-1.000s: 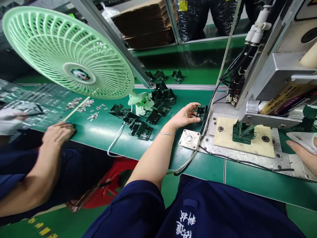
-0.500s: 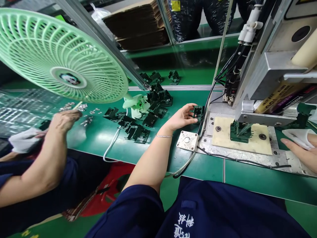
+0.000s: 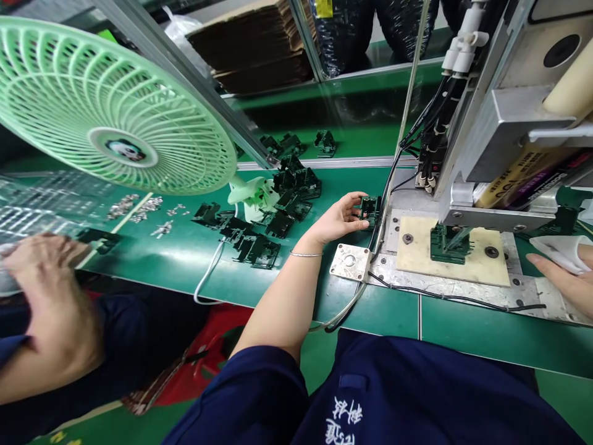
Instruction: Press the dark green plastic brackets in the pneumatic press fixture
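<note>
Gripping dark plastic part (image 3: 370,210) | left hand (image 3: 338,219) | beside press (image 3: 491,142)

The table (image 3: 185,259) has a smooth green top with a slight sheen. On it, left of the press base plate (image 3: 463,287) of scuffed bare metal, lie dark matt plastic parts (image 3: 252,247). The left hand (image 3: 340,219) holds one such plastic part (image 3: 369,210). On the plate sits a pale, matt board (image 3: 491,262). The fan guard (image 3: 111,105) is glossy mint plastic. The right hand (image 3: 563,281) touches a white cloth (image 3: 558,253).
</note>
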Demonstrator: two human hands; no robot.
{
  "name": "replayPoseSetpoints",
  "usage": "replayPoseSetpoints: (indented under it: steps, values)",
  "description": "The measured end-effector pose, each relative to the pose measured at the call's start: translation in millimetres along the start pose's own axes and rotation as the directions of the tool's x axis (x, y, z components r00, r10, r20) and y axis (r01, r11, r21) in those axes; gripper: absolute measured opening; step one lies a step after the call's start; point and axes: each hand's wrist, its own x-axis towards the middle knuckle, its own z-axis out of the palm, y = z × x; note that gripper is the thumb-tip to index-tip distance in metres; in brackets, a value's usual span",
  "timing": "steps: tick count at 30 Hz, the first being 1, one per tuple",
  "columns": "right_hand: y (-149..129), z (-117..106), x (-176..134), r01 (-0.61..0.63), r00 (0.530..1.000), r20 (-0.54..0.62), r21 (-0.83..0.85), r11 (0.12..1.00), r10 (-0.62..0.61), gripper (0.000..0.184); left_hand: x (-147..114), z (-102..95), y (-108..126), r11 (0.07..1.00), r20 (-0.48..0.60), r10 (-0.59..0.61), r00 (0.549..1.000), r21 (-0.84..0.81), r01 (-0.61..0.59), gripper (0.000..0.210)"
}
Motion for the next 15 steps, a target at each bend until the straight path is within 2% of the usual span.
replayPoseSetpoints:
  steps: [2, 4, 11, 15]
  values:
    - [1.3, 0.8, -1.3, 0.086, 0.995, -0.058, 0.001, 0.996, -0.085, 0.061, -0.4, 0.2, 0.8, 1.0, -0.005, -0.004, 1.0, 0.005, 0.004, 0.07]
    - [2.3, 2.0, -1.8, 0.12, 0.989, -0.086, -0.005, 0.993, -0.12, 0.059, -0.8, 0.2, 1.7, 1.0, -0.003, -0.008, 1.0, 0.007, 0.008, 0.071]
    - [6.6, 5.8, -1.9, 0.1, 0.991, -0.083, -0.016, 0.995, -0.101, 0.059, -1.0, 0.2, 2.8, 1.0, 0.009, -0.004, 1.0, 0.016, 0.004, 0.071]
    - [10.6, 7.7, -3.1, 0.13, 0.985, -0.111, -0.042, 0.991, -0.133, 0.06, -2.0, 0.8, 4.7, 1.0, 0.011, -0.005, 1.0, 0.025, 0.005, 0.069]
